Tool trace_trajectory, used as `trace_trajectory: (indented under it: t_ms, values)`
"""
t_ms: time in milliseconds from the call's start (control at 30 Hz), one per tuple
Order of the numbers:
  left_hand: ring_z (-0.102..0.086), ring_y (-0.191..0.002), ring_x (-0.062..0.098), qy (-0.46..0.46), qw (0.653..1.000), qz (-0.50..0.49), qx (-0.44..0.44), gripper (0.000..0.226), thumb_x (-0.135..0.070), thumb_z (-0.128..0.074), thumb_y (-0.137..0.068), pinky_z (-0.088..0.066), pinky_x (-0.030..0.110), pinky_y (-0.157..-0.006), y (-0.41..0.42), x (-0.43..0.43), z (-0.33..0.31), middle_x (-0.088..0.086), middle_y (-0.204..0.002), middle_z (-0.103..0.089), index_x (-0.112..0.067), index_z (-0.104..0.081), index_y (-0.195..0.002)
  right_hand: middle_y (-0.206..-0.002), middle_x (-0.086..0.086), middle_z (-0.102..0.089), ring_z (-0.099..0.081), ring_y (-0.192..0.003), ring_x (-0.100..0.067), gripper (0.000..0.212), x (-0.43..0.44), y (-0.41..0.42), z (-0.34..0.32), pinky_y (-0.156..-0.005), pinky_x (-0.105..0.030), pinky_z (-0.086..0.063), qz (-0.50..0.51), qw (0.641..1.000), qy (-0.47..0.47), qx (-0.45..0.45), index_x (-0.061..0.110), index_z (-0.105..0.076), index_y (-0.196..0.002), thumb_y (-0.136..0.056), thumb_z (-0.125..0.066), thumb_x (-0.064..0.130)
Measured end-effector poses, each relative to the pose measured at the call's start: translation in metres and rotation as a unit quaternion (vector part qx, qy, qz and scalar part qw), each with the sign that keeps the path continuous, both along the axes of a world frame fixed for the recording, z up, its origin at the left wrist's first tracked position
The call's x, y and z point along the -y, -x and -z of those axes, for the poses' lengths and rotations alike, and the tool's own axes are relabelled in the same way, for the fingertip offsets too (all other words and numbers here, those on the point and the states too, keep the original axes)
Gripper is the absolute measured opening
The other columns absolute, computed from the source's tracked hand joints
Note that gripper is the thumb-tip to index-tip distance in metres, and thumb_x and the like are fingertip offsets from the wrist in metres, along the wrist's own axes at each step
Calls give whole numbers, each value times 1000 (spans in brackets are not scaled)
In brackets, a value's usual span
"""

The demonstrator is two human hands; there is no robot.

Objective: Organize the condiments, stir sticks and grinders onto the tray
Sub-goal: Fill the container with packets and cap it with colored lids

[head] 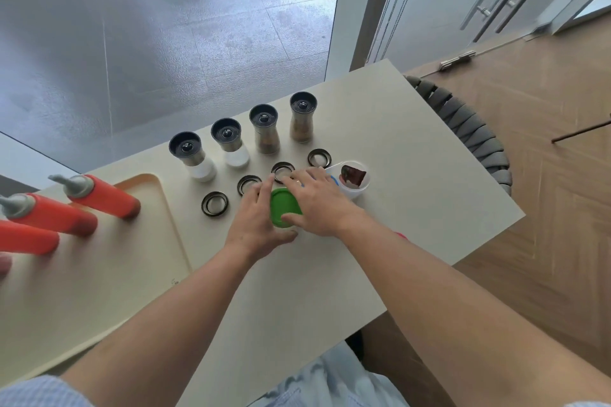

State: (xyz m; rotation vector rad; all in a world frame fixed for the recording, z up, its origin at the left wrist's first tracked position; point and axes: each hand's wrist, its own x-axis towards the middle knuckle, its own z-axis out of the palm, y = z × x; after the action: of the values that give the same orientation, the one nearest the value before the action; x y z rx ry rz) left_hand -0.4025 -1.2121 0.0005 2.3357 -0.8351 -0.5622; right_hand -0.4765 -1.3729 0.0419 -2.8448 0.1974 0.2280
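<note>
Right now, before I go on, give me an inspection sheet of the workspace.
Surface: beige table, tray at its left end.
Job's things: three red squeeze bottles stand on the tray; four grinders in a row on the table; green-lidded jar between the hands.
Clutter: four black rings in front of the grinders; clear cup of brown packets.
Hands: left hand grips the jar; right hand lies over its lid, thumb on it.
Cables: nothing seen.
Surroundings: woven chair at right, wood floor, glass wall behind.
</note>
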Motion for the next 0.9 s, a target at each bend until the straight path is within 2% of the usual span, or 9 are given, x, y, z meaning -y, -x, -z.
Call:
trace_trajectory:
  t_ms: [100, 167, 300, 400, 467, 567, 633, 800, 900]
  values:
    - [-30, -142, 24, 3, 994, 25, 107, 122, -58, -87, -57, -29, 34, -119, 2, 8, -14, 6, -153, -31, -21, -26, -157, -146, -8, -46, -38, -137, -32, 76, 19, 19, 0, -119, -48, -27, 28, 999, -15, 44, 19, -41, -150, -89, -63, 57]
    - [-35, -137, 26, 4, 986, 61, 157, 119, -62, -85, -55, -35, 40, -117, 7, 22, -24, 5, -152, -33, -21, -32, -154, -146, -7, -46, -37, -136, -31, 76, 38, 35, -1, -119, -46, -28, 50, 998, -14, 46, 18, -42, -151, -89, -60, 58]
    - [-43, -130, 25, 22, 972, 128, 195, 112, -64, -81, -59, -41, 38, -111, 29, 60, -37, 3, -144, -42, -17, -38, -152, -141, -5, -49, -41, -131, -30, 72, 73, 74, 0, -111, -47, -39, 90, 993, -34, 66, 18, -47, -146, -86, -63, 54]
    - [-49, -123, 26, 28, 971, 166, 167, 105, -58, -82, -63, -43, 37, -109, 58, 94, -34, 4, -134, -51, -14, -42, -150, -142, -6, -48, -42, -129, -32, 71, 100, 112, 4, -108, -47, -41, 120, 991, -43, 42, 19, -45, -148, -88, -65, 52]
    - [-55, -117, 20, 6, 975, 185, 120, 101, -57, -82, -65, -48, 38, -103, 79, 112, -28, 0, -129, -55, -17, -43, -149, -142, -7, -46, -40, -130, -32, 71, 116, 135, 10, -108, -47, -41, 141, 988, -52, 13, 18, -42, -150, -91, -63, 51]
    - [-54, -99, 8, -73, 975, 203, 45, 100, -56, -83, -69, -53, 34, -95, 105, 132, -17, -6, -122, -57, -22, -38, -152, -141, -7, -44, -37, -129, -30, 69, 135, 165, 20, -108, -46, -41, 168, 983, -72, -33, 17, -39, -151, -94, -59, 50]
    - [-52, -94, 6, -131, 969, 208, 12, 99, -57, -82, -71, -53, 32, -92, 119, 143, -9, -8, -119, -57, -24, -37, -153, -140, -8, -43, -38, -128, -29, 69, 147, 185, 29, -108, -46, -41, 176, 979, -79, -69, 16, -37, -152, -96, -56, 50]
    - [-59, -114, 17, -214, 959, 185, 5, 85, -55, -77, -78, -52, 35, -97, 141, 155, 4, -1, -127, -62, -22, -44, -149, -138, -8, -52, -48, -129, -28, 64, 156, 212, 47, -106, -46, -45, 193, 961, -130, -152, 15, -39, -150, -98, -52, 51]
    - [-61, -111, 21, -233, 960, 157, -4, 81, -57, -75, -79, -54, 39, -93, 149, 158, 7, 2, -126, -63, -20, -47, -145, -135, -9, -58, -56, -121, -28, 55, 150, 218, 53, -100, -45, -50, 196, 951, -160, -177, 15, -43, -144, -99, -53, 45]
